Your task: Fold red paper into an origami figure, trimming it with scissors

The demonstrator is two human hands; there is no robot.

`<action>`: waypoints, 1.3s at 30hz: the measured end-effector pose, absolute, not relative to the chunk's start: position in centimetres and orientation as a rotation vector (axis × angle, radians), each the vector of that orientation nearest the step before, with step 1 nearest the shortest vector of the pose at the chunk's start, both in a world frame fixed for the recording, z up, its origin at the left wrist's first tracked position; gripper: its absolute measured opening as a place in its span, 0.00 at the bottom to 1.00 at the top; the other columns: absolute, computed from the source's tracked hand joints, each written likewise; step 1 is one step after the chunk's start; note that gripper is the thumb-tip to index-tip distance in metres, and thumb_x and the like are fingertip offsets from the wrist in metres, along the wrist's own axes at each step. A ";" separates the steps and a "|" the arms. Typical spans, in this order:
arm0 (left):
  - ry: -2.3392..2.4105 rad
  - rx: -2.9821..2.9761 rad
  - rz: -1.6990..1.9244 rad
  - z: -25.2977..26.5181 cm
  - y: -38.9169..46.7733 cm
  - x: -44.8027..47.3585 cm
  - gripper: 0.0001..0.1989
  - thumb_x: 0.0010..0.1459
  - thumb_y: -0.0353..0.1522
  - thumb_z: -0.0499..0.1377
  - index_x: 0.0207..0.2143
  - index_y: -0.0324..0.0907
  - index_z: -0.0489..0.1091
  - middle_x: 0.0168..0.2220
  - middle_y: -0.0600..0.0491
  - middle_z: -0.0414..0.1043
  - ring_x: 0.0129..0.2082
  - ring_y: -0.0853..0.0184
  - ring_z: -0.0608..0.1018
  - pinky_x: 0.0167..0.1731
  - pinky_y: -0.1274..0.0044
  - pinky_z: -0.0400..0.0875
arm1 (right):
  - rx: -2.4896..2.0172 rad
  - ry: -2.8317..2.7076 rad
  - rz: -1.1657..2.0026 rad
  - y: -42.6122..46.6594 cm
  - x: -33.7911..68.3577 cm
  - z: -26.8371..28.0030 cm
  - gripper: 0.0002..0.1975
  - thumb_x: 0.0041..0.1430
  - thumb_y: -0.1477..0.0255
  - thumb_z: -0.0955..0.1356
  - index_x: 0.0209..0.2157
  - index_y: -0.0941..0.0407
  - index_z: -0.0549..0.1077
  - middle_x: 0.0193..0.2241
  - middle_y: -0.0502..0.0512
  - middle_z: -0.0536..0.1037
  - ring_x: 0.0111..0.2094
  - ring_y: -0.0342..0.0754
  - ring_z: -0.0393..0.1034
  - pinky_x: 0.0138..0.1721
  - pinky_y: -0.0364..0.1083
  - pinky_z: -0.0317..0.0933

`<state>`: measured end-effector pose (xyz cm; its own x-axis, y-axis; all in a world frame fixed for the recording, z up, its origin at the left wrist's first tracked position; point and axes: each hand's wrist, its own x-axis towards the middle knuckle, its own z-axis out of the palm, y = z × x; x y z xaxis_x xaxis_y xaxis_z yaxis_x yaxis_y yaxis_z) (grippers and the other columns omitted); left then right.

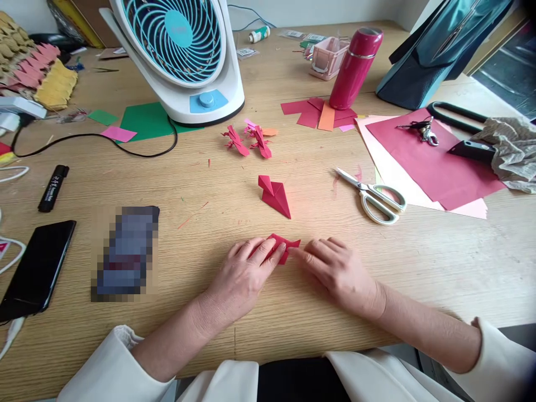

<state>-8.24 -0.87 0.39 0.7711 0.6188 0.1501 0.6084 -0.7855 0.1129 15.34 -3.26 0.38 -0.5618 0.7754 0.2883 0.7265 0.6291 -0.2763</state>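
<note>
currently, left hand (247,272) holds red paper (285,240) down on table (201,190); right hand (339,273) half-curled at its edge, grip unclear; paper could crease crooked if left slips.

Craft desk (188,190), home or office unclear; fan (179,29); scissors (363,188); folded red paper (285,257)

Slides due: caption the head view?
Left hand holds folded red paper on a wooden table, right hand close beside it.

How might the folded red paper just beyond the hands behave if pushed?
The folded red paper would probably slide easily, being small and thin. Its angular, pointed outline makes rolling unlikely. Layered folds should keep it fairly stiff.
</note>
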 end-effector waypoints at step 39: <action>0.992 2.860 0.135 -0.1 -1.5 -8.6 0.38 0.64 0.51 0.53 0.68 0.36 0.54 0.69 0.45 0.55 0.68 0.50 0.56 0.63 0.60 0.50 | -1.376 -2.593 -0.201 -5.0 13.5 -0.5 0.21 0.71 0.67 0.60 0.54 0.70 0.69 0.32 0.60 0.74 0.28 0.51 0.65 0.27 0.50 0.55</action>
